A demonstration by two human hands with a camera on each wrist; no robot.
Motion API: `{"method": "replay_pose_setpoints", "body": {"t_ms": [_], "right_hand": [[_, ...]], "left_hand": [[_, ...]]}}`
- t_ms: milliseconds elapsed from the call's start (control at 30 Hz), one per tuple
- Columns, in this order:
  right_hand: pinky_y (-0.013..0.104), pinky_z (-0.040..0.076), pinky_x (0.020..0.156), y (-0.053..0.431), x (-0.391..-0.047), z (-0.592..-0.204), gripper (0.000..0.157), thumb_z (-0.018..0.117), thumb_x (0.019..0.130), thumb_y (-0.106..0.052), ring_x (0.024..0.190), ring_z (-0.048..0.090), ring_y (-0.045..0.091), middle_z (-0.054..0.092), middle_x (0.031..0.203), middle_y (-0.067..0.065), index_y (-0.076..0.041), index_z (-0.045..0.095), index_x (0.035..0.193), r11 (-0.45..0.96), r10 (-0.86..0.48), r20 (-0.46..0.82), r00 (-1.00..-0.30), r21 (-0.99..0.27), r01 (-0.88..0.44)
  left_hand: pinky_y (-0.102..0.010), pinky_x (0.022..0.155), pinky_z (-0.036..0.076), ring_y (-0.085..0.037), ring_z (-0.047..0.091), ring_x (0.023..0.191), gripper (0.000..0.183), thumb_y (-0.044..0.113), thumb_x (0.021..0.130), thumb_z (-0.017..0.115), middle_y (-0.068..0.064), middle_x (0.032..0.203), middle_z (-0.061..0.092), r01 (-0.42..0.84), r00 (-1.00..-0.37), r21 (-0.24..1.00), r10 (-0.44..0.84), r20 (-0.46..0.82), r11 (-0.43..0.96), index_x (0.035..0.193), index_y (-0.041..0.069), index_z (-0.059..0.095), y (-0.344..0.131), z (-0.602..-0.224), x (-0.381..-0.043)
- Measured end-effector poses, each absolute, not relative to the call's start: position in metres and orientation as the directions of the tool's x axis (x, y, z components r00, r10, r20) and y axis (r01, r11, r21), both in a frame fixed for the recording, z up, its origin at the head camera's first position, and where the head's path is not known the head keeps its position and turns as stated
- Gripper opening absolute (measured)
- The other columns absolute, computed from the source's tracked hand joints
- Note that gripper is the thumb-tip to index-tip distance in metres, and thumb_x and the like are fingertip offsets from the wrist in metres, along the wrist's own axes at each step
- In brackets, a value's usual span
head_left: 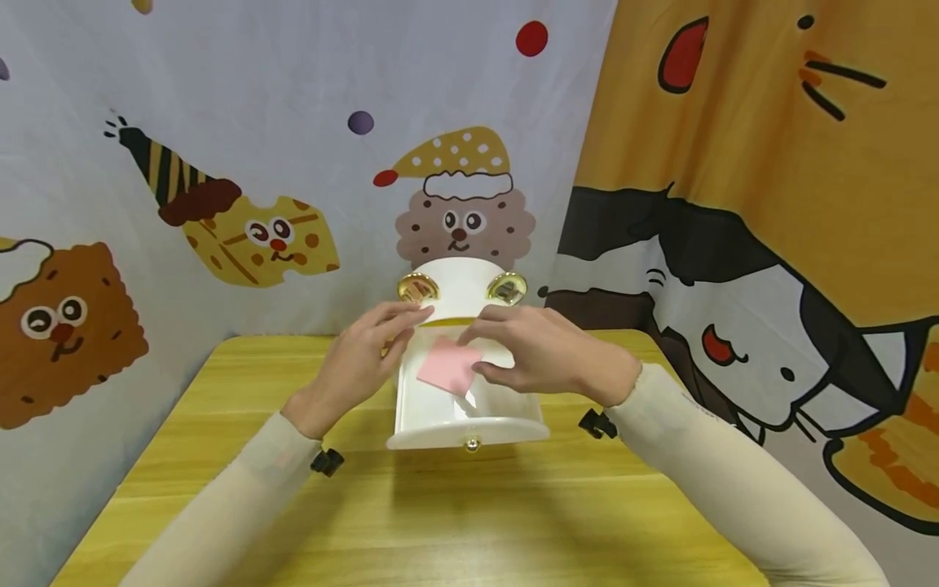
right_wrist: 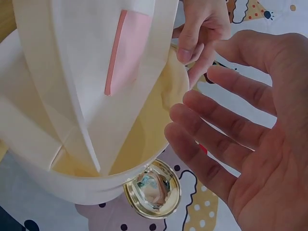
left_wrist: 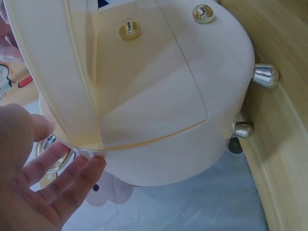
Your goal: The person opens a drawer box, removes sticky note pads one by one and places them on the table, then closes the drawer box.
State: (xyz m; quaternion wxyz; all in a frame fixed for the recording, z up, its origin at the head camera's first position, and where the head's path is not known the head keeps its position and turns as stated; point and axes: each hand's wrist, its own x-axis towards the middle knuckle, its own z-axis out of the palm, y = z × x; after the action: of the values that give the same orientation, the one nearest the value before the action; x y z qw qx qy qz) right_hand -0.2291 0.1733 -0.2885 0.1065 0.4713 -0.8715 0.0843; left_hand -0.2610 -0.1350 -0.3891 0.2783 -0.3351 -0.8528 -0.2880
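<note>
A white rounded box (head_left: 458, 285) stands on the table with its drawer (head_left: 506, 410) pulled out toward me. Inside the drawer lies a pink pad of sticky notes (head_left: 443, 365), seen edge-on in the right wrist view as a thin stack (right_wrist: 130, 50). My left hand (head_left: 359, 359) is at the drawer's left side, fingers loosely extended, fingertips right at the edge where drawer meets box. Over the right part of the drawer is my right hand (head_left: 546, 350), its fingers relaxed and spread beside the pad; nothing is between them.
Two gold round pieces (head_left: 507, 288) flank the box top. A small gold knob (head_left: 473, 445) is on the drawer front, and metallic feet (left_wrist: 264, 75) carry the box. The wooden table (head_left: 469, 522) backs onto a printed cartoon curtain (head_left: 293, 81).
</note>
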Motion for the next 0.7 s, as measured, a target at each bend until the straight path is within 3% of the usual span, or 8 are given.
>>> {"method": "replay_pose_setpoints", "body": {"t_ms": [367, 700], "right_hand": [[0.044, 0.069, 0.083, 0.165, -0.235, -0.287, 0.037, 0.089, 0.104, -0.027, 0.101, 0.080, 0.026, 0.081, 0.131, 0.003, -0.019, 0.081, 0.140, 0.517, -0.833, 0.184, -0.521, -0.073, -0.853], [0.043, 0.070, 0.089, 0.154, -0.241, -0.285, 0.047, 0.094, 0.101, -0.027, 0.106, 0.079, 0.026, 0.080, 0.135, 0.006, -0.016, 0.080, 0.145, 0.508, -0.848, 0.121, -0.517, -0.094, -0.856]], "left_hand": [[-0.026, 0.062, 0.052, -0.013, 0.062, 0.074, 0.046, 0.005, 0.114, 0.074, -0.011, 0.154, 0.076, 0.733, -0.618, 0.307, 0.407, 0.672, 0.607, 0.157, 0.019, 0.076, -0.134, -0.389, -0.258], [-0.027, 0.062, 0.054, -0.014, 0.064, 0.076, 0.046, 0.004, 0.113, 0.075, -0.011, 0.154, 0.076, 0.732, -0.613, 0.299, 0.400, 0.681, 0.612, 0.156, 0.019, 0.076, -0.133, -0.391, -0.259]]}}
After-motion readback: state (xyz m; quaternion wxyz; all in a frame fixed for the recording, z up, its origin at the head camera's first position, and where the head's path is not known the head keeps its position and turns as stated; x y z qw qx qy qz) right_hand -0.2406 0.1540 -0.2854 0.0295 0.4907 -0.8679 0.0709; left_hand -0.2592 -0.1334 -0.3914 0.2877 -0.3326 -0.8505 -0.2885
